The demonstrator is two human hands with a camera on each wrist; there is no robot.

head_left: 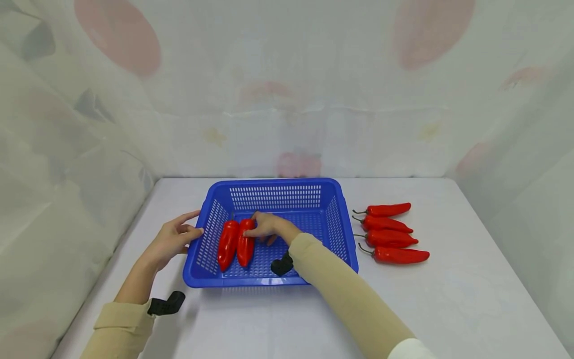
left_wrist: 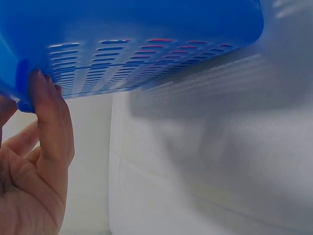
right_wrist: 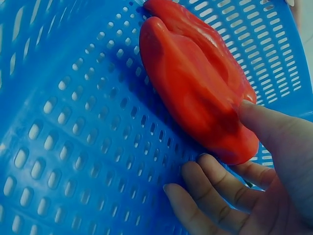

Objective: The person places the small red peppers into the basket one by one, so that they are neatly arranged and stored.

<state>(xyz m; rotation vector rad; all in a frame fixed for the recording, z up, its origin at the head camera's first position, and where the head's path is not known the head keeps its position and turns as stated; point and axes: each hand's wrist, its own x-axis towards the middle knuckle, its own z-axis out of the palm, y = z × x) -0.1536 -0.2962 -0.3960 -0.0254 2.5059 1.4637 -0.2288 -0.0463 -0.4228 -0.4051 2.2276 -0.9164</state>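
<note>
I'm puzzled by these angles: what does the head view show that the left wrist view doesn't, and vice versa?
Only the head view: the right hand pinching a red pepper, and four more peppers on the table.
Only the left wrist view: the palm of the left hand and the outer face of the nearest wall of the blue basket.
Both: the left hand at the rim, the table, and red showing in the basket.

White tabletop (head_left: pixel 471 299); pale sheeting (head_left: pixel 287 60) with red patches behind, alongside.
</note>
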